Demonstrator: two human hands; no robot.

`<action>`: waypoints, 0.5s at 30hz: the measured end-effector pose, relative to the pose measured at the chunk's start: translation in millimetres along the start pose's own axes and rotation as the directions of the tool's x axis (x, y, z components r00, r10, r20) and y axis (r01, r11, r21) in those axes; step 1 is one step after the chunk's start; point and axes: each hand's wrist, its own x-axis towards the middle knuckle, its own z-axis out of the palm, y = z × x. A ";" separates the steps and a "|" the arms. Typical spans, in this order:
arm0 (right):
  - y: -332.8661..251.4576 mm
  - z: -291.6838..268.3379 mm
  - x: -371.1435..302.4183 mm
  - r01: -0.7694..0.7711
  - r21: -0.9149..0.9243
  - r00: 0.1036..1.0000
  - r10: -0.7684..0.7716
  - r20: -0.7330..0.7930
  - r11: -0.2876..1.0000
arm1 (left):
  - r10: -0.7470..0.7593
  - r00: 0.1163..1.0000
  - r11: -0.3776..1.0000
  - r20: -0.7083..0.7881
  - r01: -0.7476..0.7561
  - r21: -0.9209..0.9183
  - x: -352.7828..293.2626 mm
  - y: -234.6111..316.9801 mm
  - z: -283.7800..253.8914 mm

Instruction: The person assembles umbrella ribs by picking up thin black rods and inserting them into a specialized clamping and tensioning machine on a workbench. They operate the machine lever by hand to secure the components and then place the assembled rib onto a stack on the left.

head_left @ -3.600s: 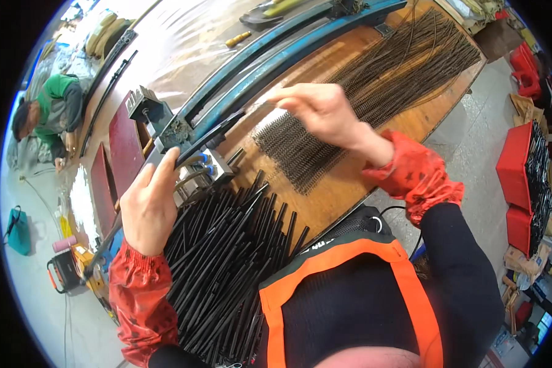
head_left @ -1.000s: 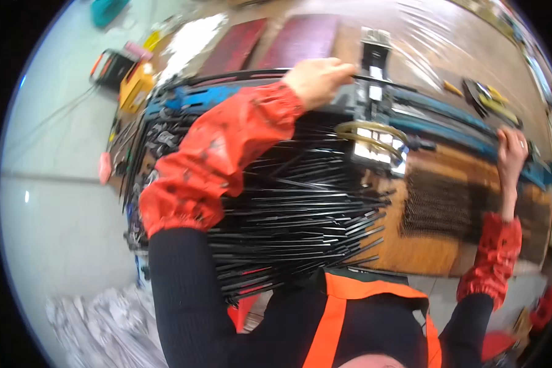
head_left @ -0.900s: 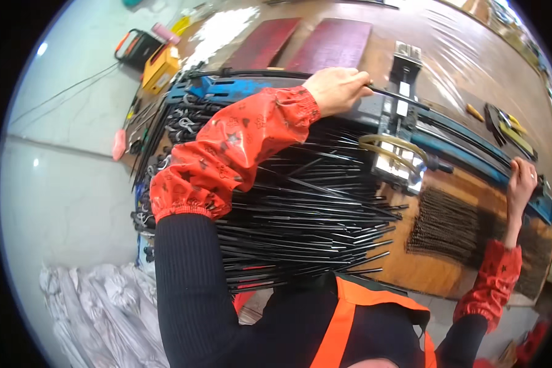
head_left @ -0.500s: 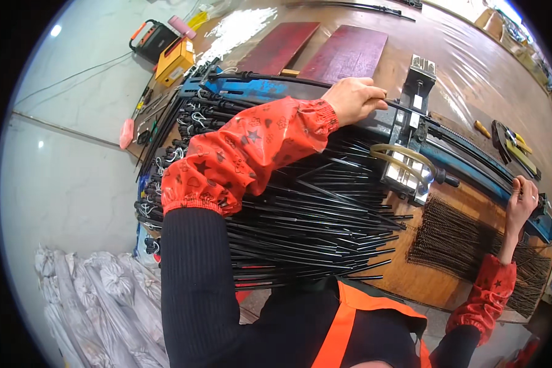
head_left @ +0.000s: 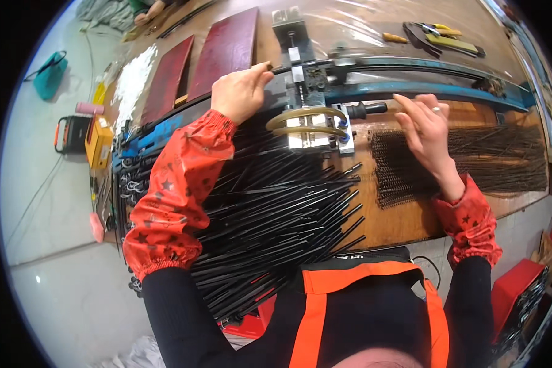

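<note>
My left hand (head_left: 242, 92) is closed in a pinch on a thin black rod (head_left: 279, 70), just left of a metal clamping fixture (head_left: 305, 92). The fixture has two looped yellowish tubes (head_left: 306, 115) and a black handle (head_left: 367, 110). Right of that handle, my right hand (head_left: 426, 127) is raised with its fingers apart, holding nothing; its fingertips are close to the handle's end, and I cannot tell whether they touch. Below my left hand lies a big heap of black rods (head_left: 276, 214). Under my right hand is a bundle of thin brown coiled springs (head_left: 490, 153).
A long blue rail (head_left: 423, 95) runs right from the fixture. Behind it lie two dark red boards (head_left: 224, 52) and yellow-handled tools (head_left: 448, 40). A yellow box (head_left: 98, 141) stands far left, a red crate (head_left: 515, 288) at lower right. Another person's hand (head_left: 150, 12) shows top left.
The view has turned toward the right. My right hand has left the rail's far right end and come over beside the fixture's handle, its fingers now spread. My left hand stays pinched on the rod.
</note>
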 end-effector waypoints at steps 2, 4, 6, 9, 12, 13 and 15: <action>-7.0 8.3 5.7 -0.038 0.041 0.999 0.037 0.028 0.998 | -0.009 1.000 1.000 0.015 0.009 0.023 -1.2 -0.2 -0.5; -3.5 26.5 8.8 -0.022 0.108 0.997 0.014 0.075 0.994 | 0.014 1.000 1.000 -0.015 -0.014 0.002 0.3 3.5 -0.9; -6.9 32.8 3.9 -0.115 0.314 0.990 0.085 0.109 0.942 | 0.011 0.999 1.000 -0.041 -0.012 -0.026 -3.8 5.2 -2.5; -10.9 36.5 -1.6 -0.152 0.423 0.988 0.127 0.088 0.893 | 0.129 0.967 0.992 -0.219 -0.126 0.025 -6.9 -3.6 8.8; 2.6 41.0 4.2 -0.260 0.400 0.958 0.182 0.223 0.879 | 0.210 0.946 0.977 -0.248 -0.191 0.097 -2.2 -1.9 19.0; 5.1 40.3 4.6 -0.188 0.337 0.976 0.138 0.165 0.922 | 0.225 0.946 0.973 -0.235 -0.205 0.106 2.3 5.8 20.3; 10.3 32.6 -6.9 -0.107 0.047 0.984 0.099 0.146 0.993 | 0.318 0.933 0.948 -0.170 -0.318 0.029 13.8 13.2 14.8</action>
